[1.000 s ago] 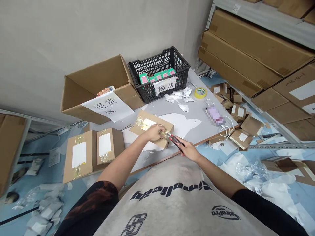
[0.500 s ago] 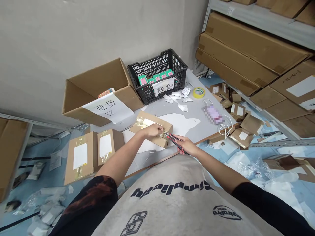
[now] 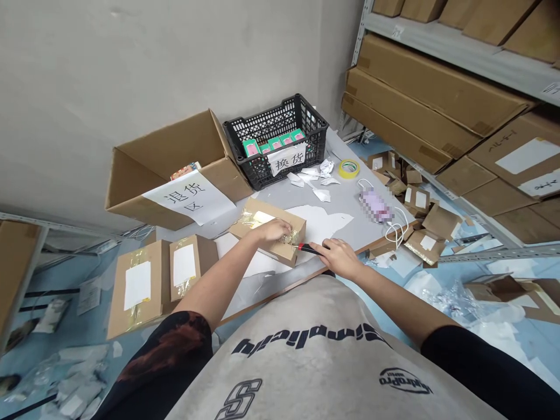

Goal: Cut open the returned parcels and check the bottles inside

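Observation:
A small cardboard box (image 3: 292,219) with a white label and shiny clear packing tape (image 3: 294,237) lies on the table in front of me. My left hand (image 3: 275,230) rests on its top, fingers closed on the crinkled tape near the right end. A black and red utility knife (image 3: 311,249) is gripped in my right hand (image 3: 340,257), at the right. Its tip points left and meets the box's right end by the tape. How deep the blade sits cannot be seen.
Two taped boxes (image 3: 165,268) stand at the left. Behind are an open carton (image 3: 131,201) and a black crate (image 3: 280,119) with green boxes. Paper scraps (image 3: 321,192), a yellow tape roll (image 3: 349,168) and a corded purple device (image 3: 375,205) lie on the table (image 3: 341,224).
The knife has turned flatter, its tip now at the box's right end. My right hand has rolled over, back of the hand upward. My left hand stays on the box.

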A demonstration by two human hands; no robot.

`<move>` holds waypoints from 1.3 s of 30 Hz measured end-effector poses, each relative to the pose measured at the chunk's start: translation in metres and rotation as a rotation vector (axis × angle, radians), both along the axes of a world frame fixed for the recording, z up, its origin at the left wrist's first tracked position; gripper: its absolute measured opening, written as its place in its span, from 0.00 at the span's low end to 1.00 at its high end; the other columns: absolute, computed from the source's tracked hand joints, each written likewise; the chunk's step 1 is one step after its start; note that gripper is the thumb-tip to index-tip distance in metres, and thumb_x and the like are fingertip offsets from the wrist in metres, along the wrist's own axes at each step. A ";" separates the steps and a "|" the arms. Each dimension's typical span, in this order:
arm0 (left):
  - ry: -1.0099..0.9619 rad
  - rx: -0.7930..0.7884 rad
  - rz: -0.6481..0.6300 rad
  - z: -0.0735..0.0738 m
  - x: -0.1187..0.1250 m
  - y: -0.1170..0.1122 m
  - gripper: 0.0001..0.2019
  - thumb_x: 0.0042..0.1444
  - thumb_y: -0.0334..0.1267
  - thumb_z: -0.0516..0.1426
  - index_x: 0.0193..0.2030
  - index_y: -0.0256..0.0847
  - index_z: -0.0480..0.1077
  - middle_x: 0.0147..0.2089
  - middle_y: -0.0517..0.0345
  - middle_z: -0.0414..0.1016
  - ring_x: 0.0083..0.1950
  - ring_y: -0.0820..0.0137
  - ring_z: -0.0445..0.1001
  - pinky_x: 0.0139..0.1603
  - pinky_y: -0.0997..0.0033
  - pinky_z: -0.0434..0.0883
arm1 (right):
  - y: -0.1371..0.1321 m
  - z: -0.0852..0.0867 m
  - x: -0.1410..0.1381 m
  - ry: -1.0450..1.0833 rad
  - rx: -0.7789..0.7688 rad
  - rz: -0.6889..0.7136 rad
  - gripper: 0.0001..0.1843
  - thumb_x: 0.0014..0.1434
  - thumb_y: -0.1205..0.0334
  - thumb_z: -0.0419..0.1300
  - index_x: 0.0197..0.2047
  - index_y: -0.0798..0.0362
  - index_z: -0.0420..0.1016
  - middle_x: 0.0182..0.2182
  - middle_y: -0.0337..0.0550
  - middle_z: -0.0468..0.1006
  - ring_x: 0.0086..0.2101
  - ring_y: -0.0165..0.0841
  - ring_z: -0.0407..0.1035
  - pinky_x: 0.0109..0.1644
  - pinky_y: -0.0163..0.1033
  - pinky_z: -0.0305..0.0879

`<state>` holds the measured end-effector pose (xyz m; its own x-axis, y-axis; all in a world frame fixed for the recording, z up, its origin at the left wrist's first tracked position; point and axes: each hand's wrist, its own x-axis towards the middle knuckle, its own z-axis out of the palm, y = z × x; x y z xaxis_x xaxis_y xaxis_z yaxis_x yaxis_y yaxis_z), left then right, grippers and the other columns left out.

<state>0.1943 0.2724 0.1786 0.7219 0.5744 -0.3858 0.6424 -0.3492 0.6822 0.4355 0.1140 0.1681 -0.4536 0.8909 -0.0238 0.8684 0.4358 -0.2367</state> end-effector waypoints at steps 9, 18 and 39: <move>-0.018 0.021 -0.009 -0.005 -0.003 -0.003 0.11 0.51 0.42 0.52 0.23 0.42 0.70 0.27 0.59 0.72 0.37 0.66 0.70 0.43 0.71 0.64 | 0.010 0.002 0.008 -0.050 0.164 0.082 0.26 0.62 0.62 0.57 0.63 0.41 0.67 0.37 0.47 0.71 0.37 0.37 0.63 0.43 0.40 0.52; -0.029 0.022 0.041 -0.008 -0.007 -0.004 0.10 0.50 0.42 0.54 0.25 0.41 0.72 0.29 0.58 0.75 0.37 0.67 0.70 0.40 0.72 0.65 | 0.026 0.002 0.004 -0.113 0.237 0.179 0.24 0.66 0.65 0.51 0.63 0.41 0.67 0.35 0.48 0.71 0.36 0.37 0.61 0.41 0.41 0.50; -0.066 -0.009 0.101 -0.005 -0.009 -0.013 0.07 0.48 0.37 0.52 0.21 0.42 0.64 0.26 0.61 0.66 0.37 0.67 0.66 0.40 0.70 0.62 | 0.032 0.016 -0.012 -0.194 0.424 0.260 0.22 0.65 0.69 0.51 0.60 0.49 0.70 0.33 0.50 0.71 0.34 0.38 0.59 0.38 0.44 0.46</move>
